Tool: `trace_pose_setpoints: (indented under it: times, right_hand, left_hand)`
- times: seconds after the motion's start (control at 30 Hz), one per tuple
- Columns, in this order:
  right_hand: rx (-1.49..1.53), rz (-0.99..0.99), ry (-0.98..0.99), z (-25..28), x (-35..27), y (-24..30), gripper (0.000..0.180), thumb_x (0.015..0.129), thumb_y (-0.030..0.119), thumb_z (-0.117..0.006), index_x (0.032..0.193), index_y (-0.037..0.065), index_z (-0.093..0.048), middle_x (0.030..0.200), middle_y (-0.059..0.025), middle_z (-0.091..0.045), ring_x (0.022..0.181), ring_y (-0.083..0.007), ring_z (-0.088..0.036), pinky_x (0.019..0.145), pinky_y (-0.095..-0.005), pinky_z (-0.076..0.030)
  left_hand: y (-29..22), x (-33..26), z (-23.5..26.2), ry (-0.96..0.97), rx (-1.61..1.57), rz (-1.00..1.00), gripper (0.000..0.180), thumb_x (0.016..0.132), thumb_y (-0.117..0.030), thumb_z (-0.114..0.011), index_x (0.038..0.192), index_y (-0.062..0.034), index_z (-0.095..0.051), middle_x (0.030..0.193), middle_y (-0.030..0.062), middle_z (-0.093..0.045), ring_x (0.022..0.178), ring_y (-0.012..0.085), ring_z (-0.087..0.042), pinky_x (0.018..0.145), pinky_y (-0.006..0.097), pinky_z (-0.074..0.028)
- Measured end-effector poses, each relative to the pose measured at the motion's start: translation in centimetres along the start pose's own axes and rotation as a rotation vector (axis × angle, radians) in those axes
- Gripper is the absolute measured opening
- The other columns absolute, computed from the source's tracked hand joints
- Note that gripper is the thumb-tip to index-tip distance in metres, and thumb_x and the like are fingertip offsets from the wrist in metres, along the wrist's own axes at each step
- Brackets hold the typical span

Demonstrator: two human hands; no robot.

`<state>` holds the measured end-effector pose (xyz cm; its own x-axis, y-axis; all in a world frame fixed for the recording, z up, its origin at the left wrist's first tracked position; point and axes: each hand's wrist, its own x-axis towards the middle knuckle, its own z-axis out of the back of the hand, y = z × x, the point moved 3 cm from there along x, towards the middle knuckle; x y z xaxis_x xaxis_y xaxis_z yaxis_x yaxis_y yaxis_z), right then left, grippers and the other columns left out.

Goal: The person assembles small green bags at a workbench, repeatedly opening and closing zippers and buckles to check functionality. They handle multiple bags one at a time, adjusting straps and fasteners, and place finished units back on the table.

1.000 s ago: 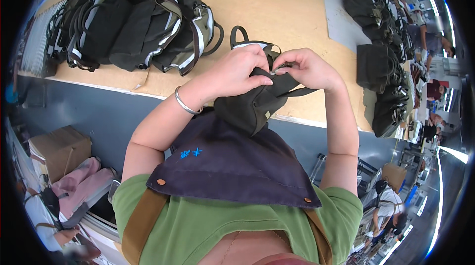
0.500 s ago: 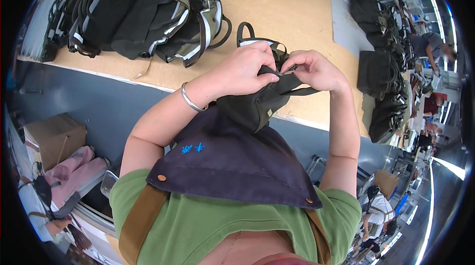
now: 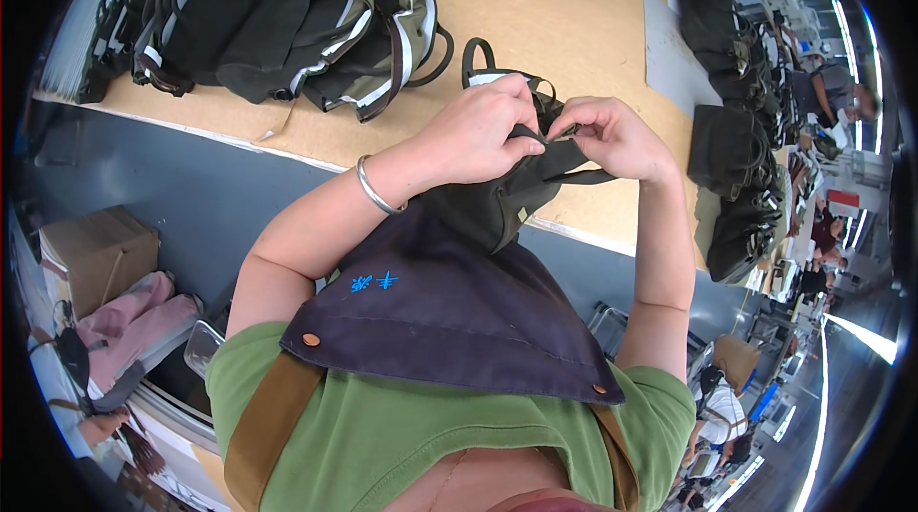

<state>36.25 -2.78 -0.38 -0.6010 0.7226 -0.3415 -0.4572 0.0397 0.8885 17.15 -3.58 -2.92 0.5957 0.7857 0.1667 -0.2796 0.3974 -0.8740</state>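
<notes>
Plywood table [image 3: 574, 24] fills the upper frame; at centre, left hand [image 3: 478, 134] and right hand [image 3: 612, 134] pinch a dark bag's [image 3: 497, 206] top edge. Soft, light canvas; best taken by its seams.

Bag [image 3: 497, 206] top under hands [image 3: 545, 134]

Both bare forearms rise from the lower edge and bend inward, meeting at the middle. The left hand [image 3: 483, 134], with a thin silver metal bangle [image 3: 371, 187] at its wrist, is curled into a tight fist, knuckles up. The right hand [image 3: 612, 137] faces it, fingers pinched together, fingertips touching the left's.
</notes>
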Motion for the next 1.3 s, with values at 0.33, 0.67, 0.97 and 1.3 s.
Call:
trace_pose_setpoints:
  times: [0.33,0.67,0.97,1.3]
  right_hand:
    - [-0.054,0.022,-0.03,-0.1,-0.4,0.5,0.032,0.076,-0.015,-0.048,0.097,0.0,-0.068,0.078,0.0009,-0.051,0.063,-0.0053,-0.042,0.054,-0.0226,-0.033]
    - [-0.081,0.065,-0.005,-0.3,-0.8,1.0,0.036,0.072,-0.014,-0.046,0.097,0.001,-0.068,0.078,0.0002,-0.05,0.068,-0.0079,-0.046,0.06,-0.0234,-0.035]
    - [0.05,0.028,0.005,-0.3,-1.1,1.4,0.031,0.076,-0.01,-0.047,0.099,0.0,-0.066,0.081,0.001,-0.052,0.071,-0.0067,-0.045,0.062,-0.0232,-0.035]
    - [0.067,-0.009,-0.036,-0.8,-1.2,1.3,0.012,0.083,-0.001,-0.063,0.095,0.0,-0.067,0.071,0.0069,-0.053,0.061,-0.0001,-0.044,0.052,-0.0193,-0.033]
  left_hand:
    - [0.1,-0.2,-0.2,-0.049,-0.025,-0.015,0.016,0.075,-0.016,-0.075,0.08,-0.0021,-0.068,0.089,0.0081,-0.053,0.088,0.0251,-0.056,0.077,0.036,-0.044]
    - [-0.3,-0.5,-0.8,-0.123,0.05,-0.046,0.018,0.074,-0.017,-0.075,0.08,-0.0016,-0.067,0.089,0.0082,-0.055,0.087,0.027,-0.057,0.076,0.038,-0.044]
    - [-0.9,-0.8,-0.9,-0.167,0.14,-0.018,0.017,0.074,-0.019,-0.074,0.08,-0.0047,-0.068,0.088,0.0065,-0.056,0.087,0.0251,-0.057,0.078,0.038,-0.041]
    - [-0.8,-0.9,-1.0,-0.182,0.154,-0.031,0.016,0.074,-0.018,-0.073,0.08,-0.0045,-0.068,0.087,0.0065,-0.056,0.085,0.0249,-0.057,0.078,0.038,-0.041]
